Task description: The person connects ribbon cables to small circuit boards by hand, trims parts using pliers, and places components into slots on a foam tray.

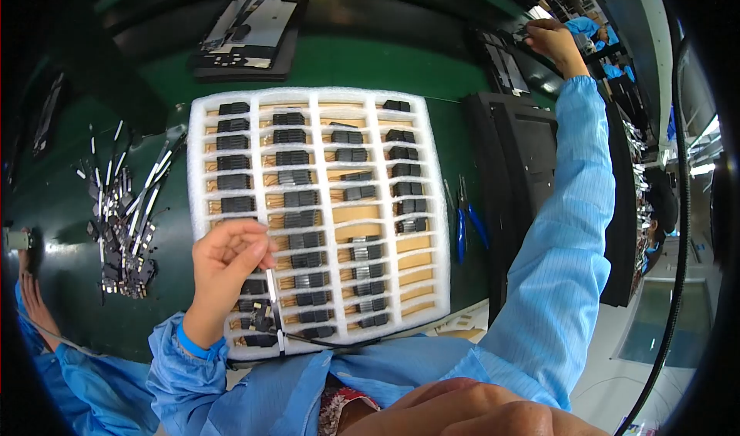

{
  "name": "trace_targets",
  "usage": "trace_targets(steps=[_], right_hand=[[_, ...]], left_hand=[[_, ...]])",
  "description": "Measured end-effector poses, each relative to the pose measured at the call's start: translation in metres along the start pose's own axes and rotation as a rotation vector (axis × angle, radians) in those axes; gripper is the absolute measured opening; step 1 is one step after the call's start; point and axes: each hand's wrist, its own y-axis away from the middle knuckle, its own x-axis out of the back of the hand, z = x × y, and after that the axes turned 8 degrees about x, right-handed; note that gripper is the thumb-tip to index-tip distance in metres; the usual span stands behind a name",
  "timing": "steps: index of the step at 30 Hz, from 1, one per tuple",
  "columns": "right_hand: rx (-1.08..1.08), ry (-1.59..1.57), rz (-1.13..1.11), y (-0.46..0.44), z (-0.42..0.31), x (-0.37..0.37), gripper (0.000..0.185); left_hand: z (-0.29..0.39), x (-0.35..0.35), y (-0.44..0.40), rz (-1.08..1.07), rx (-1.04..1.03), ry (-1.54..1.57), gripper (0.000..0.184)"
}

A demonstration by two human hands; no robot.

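My left hand (pixel 231 262) is over the lower left of a white foam tray (pixel 320 94). Its thumb and fingers are pinched on a thin flex strip (pixel 273 305), which hangs down with small dark parts at its lower end. Rows of small black parts (pixel 299 198) lie in the tray's slots. My right hand (pixel 551 41) is stretched out to the far right, at the end of a black device frame (pixel 505 64). Its fingers are bent together; what they hold, if anything, is too small to make out.
A pile of flex strips (pixel 123 220) lies left of the tray. Behind it sits a device panel (pixel 250 35). Blue-handled pliers (pixel 462 224) and tweezers lie right of the tray, beside stacked black frames (pixel 509 174). Another person's hand (pixel 35 305) is at the left edge.
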Motion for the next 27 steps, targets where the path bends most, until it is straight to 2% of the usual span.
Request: trace_targets(steps=[2,5,8,9,10,12,14,16,18,20,23,24,25,27], right_hand=[[-0.001,0.038,0.068,-0.026,0.022,0.008,0.025],[0.332,0.089,0.387,-0.053,0.065,0.012,0.022],[0.274,0.205,0.443,-0.065,0.127,0.002,0.022],[0.206,0.106,0.366,-0.059,0.144,-0.007,0.022],[0.164,0.109,0.383,-0.054,0.151,-0.022,0.02],[-0.241,0.117,0.095,-0.035,0.16,-0.029,0.021],[-0.329,0.017,-0.068,-0.041,0.185,-0.025,0.017],[-0.35,0.143,-0.053,-0.02,0.143,-0.029,0.012],[-0.425,0.298,-0.149,-0.022,0.145,-0.032,0.013],[-0.198,0.832,-0.002,-0.032,0.168,-0.035,0.016],[-0.091,0.919,0.165,-0.005,0.1,-0.036,0.023],[0.057,0.982,0.231,-0.012,0.096,-0.036,0.024],[0.143,1.015,0.208,-0.018,0.09,-0.033,0.025],[0.446,1.157,0.131,-0.022,0.063,-0.035,0.023]], left_hand=[[0.0,0.0,0.0,0.001,0.01,-0.009,0.016],[0.004,-0.003,0.0,0.002,0.022,-0.029,0.015],[0.005,-0.003,0.0,0.004,0.041,-0.032,0.013],[0.006,-0.004,0.0,0.006,0.054,-0.033,0.013],[0.006,-0.004,0.0,0.007,0.065,-0.035,0.013],[0.007,-0.005,0.0,0.016,0.075,-0.043,0.013],[0.007,-0.006,0.001,0.024,0.089,-0.03,0.013],[0.006,-0.006,0.001,0.019,0.077,-0.06,0.013],[0.005,-0.006,0.0,0.007,0.045,-0.052,0.013],[0.006,-0.008,0.001,0.022,0.039,-0.061,0.013],[0.003,-0.007,0.001,0.025,0.04,-0.087,0.014],[-0.001,-0.005,0.001,0.014,0.032,-0.091,0.015],[-0.005,-0.001,0.002,0.018,0.041,-0.101,0.016],[-0.006,0.0,0.002,-0.014,0.031,-0.082,0.017]])
